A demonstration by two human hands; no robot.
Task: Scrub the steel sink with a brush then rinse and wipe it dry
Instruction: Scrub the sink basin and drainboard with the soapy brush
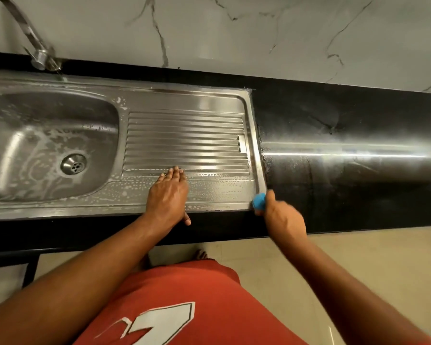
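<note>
A: Suds cover the steel sink [184,100] from the head view, thickest in the bowl around the drain [73,164] and in beads along the front lip. Why is the left hand [168,195] planted where it is?

B: Judged as a brace. It lies flat on the front of the draining board [184,143], fingers straight and together, tips reaching the first ridges, thumb hanging off over the black counter [346,145]. It grasps nothing. Leaning on it would steady the body for a reach to the right.

A: And the right hand [283,215]?

B: Curled round a blue brush [259,200], which sits at the sink's front right corner, just where steel meets counter. Only the blue end shows past the fingers; bristles hidden, so contact with the rim cannot be confirmed. Hand slightly blurred.

A: Arm poses?

B: Both forearms stretch forward from a red shirt [179,307], left angled inward, right angled out toward the corner, wrist bent down.

A: Stage?

B: Scrubbing, likely the last edge. Tap [30,33] shows no stream; rinse and wipe not yet done.
</note>
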